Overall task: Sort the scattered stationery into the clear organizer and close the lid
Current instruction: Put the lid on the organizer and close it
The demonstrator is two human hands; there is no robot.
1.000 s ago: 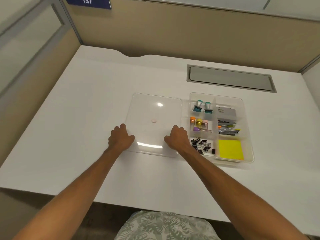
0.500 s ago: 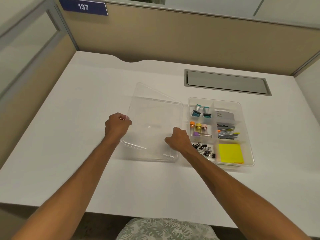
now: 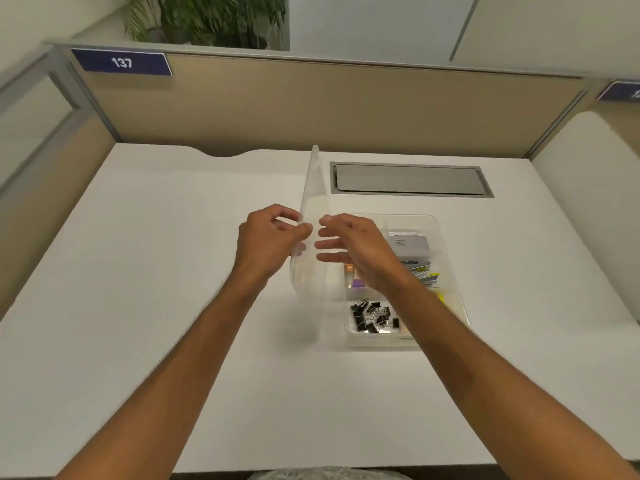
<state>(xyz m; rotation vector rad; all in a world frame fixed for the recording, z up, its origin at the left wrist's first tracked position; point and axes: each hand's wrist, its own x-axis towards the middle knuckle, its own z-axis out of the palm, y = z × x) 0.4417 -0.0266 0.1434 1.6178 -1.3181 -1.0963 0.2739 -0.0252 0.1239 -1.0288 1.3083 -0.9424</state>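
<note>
Lid [image 3: 313, 188]: near-upright, at organizer's [image 3: 447, 261] left side, btwn hands.
L hand [image 3: 268, 242]: fingers curled, pinching Lid's edge.
R hand [image 3: 363, 251]: fingers straight, slightly spread, tips by Lid; contact unclear.
Hidden: R hand covers organizer's mid compartments; binder clips [image 3: 373, 316] visible.

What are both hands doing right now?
Left hand: pinching the lid edge.
Right hand: open, fingers straight by the lid.

An office cubicle. Beyond the left hand [image 3: 270, 237] a tan partition [image 3: 311, 109] bears a plate [image 3: 122, 62] numbered 137. A grey hatch [image 3: 410, 179] sits in the white desk [image 3: 138, 271] beyond the right hand [image 3: 356, 251].
</note>
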